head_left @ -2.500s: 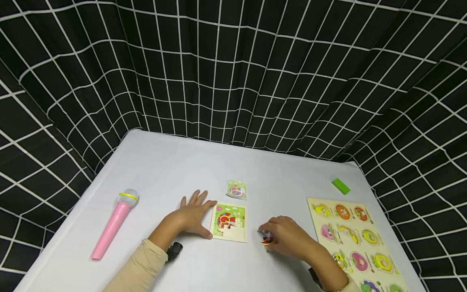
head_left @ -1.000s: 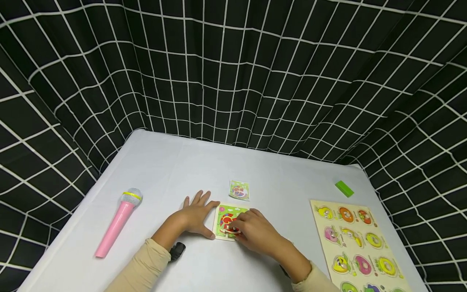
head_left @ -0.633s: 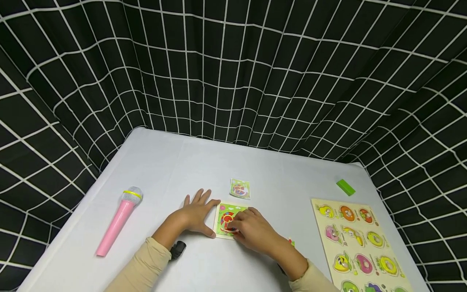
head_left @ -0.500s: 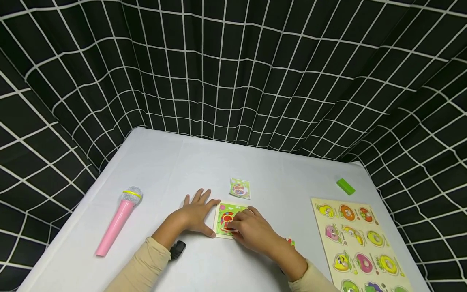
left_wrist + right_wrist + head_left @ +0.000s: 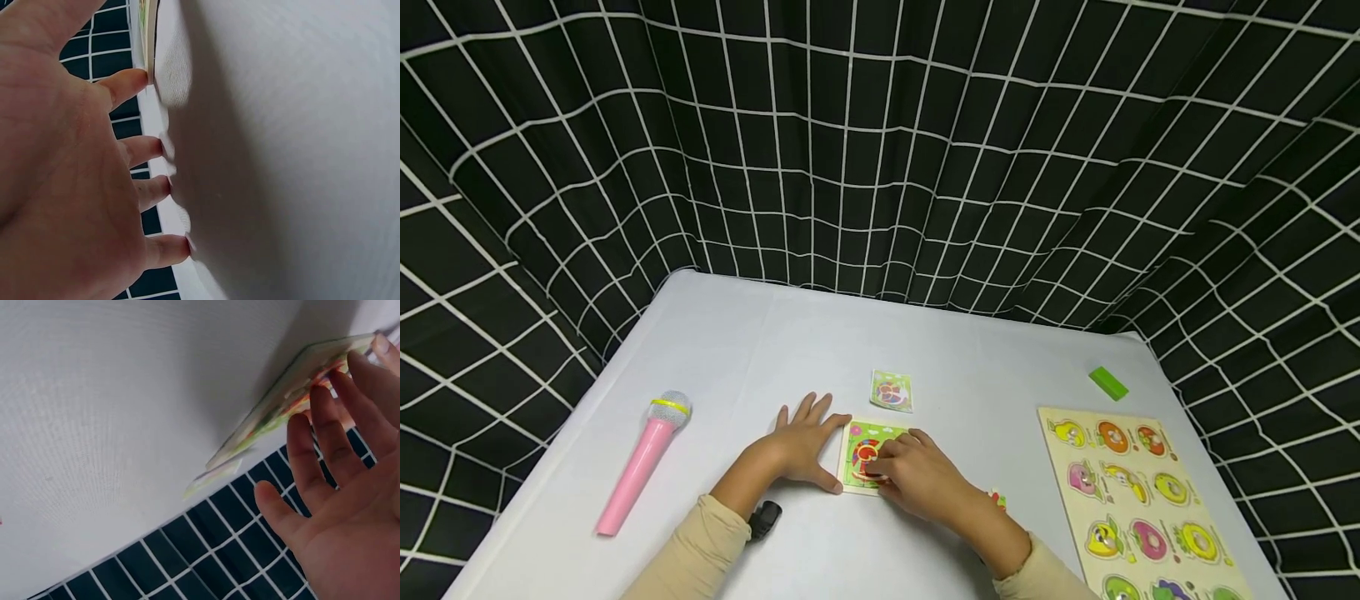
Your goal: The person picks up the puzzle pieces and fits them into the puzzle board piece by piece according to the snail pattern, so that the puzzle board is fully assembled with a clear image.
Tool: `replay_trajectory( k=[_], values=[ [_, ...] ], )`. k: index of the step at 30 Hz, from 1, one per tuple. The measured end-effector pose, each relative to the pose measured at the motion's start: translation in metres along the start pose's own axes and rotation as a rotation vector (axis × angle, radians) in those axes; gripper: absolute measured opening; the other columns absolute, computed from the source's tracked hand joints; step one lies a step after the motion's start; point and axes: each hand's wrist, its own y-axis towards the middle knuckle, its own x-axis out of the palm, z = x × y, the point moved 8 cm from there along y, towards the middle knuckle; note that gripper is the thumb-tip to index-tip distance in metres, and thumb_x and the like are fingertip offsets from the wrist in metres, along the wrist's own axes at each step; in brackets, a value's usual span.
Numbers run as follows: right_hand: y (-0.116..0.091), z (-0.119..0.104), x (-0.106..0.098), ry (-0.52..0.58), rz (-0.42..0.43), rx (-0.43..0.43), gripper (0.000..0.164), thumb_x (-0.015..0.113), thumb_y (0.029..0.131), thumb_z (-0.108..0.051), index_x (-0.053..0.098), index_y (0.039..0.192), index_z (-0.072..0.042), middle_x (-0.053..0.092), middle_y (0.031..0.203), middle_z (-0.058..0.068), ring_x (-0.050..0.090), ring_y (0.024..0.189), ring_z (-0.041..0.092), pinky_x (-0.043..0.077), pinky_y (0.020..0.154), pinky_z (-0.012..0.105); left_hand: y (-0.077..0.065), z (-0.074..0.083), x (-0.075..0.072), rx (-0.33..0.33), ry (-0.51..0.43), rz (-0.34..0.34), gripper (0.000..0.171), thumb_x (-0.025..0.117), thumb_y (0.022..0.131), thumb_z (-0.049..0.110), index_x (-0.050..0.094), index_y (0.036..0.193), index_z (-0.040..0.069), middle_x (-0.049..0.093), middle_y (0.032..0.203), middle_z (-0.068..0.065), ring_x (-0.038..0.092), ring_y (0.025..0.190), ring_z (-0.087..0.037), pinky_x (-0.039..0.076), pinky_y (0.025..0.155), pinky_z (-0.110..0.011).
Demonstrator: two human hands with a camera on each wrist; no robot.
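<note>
A small square picture puzzle (image 5: 853, 479) with a green and red picture lies in the middle of the white table. My left hand (image 5: 801, 452) spreads its fingers, with thumb and index finger against the puzzle's left edge. In the left wrist view, the other fingertips of the left hand (image 5: 81, 175) rest on the cloth. My right hand (image 5: 921, 479) bends over the puzzle's lower right part. Its thumb and fingertips gather on a red puzzle piece (image 5: 870, 474), largely hidden by the fingers. Seen from the right wrist, the fingers of the right hand (image 5: 344, 500) reach the puzzle's face.
Above the puzzle lies a small picture card (image 5: 891, 391). A pink toy microphone (image 5: 642, 467) is at left. On the right are a wooden fruit puzzle board (image 5: 1131, 500) and a green block (image 5: 1108, 383). Another colourful piece (image 5: 997, 499) shows behind the right wrist.
My right hand has brought the red puzzle piece from the table leftward onto the puzzle, where the piece now lies flatter. My left hand has stayed at the puzzle's edge.
</note>
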Motion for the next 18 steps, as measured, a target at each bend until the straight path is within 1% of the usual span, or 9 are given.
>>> replay_trajectory(
  k=[5,8,10,13,18],
  values=[
    [-0.007,0.003,-0.003,0.069,-0.049,0.015,0.029,0.076,0.083,-0.028,0.073,0.111,-0.023,0.068,0.107,-0.008,0.061,0.101,0.014,0.044,0.098,0.043,0.0,0.0,0.003,-0.005,-0.009,0.003,0.101,0.084,0.065,0.054,0.037,0.148,0.024,0.014,0.161,-0.017,0.004,0.149,-0.04,0.01,0.112,-0.069],
    [-0.018,0.013,-0.009,0.123,-0.058,0.059,0.029,0.076,0.083,-0.028,0.072,0.111,-0.02,0.068,0.108,-0.007,0.06,0.106,0.015,0.043,0.1,0.045,0.0,0.001,0.004,0.0,-0.019,0.007,0.101,0.084,0.065,0.054,0.037,0.148,0.024,0.014,0.161,-0.017,0.004,0.149,-0.04,0.01,0.111,-0.069],
    [-0.028,0.022,-0.013,0.143,-0.048,0.101,0.029,0.077,0.082,-0.027,0.072,0.109,-0.019,0.068,0.107,-0.006,0.06,0.106,0.015,0.042,0.1,0.046,0.0,0.002,0.004,0.006,-0.027,0.01,0.101,0.085,0.064,0.054,0.038,0.148,0.023,0.014,0.161,-0.017,0.005,0.148,-0.041,0.01,0.111,-0.07],
    [-0.045,0.037,-0.017,0.136,-0.026,0.164,0.031,0.079,0.08,-0.026,0.072,0.108,-0.017,0.069,0.107,-0.004,0.061,0.104,0.016,0.042,0.099,0.046,0.0,0.002,0.003,0.006,-0.029,0.008,0.101,0.085,0.064,0.053,0.038,0.148,0.023,0.013,0.161,-0.017,0.004,0.148,-0.041,0.009,0.111,-0.07],
    [-0.073,0.057,-0.023,0.11,-0.009,0.257,0.037,0.082,0.075,-0.026,0.071,0.109,-0.016,0.068,0.108,-0.001,0.061,0.103,0.021,0.042,0.099,0.048,0.0,0.001,-0.001,0.007,-0.027,0.008,0.101,0.085,0.064,0.052,0.038,0.148,0.023,0.013,0.161,-0.017,0.003,0.148,-0.041,0.008,0.11,-0.071]
  ],
)
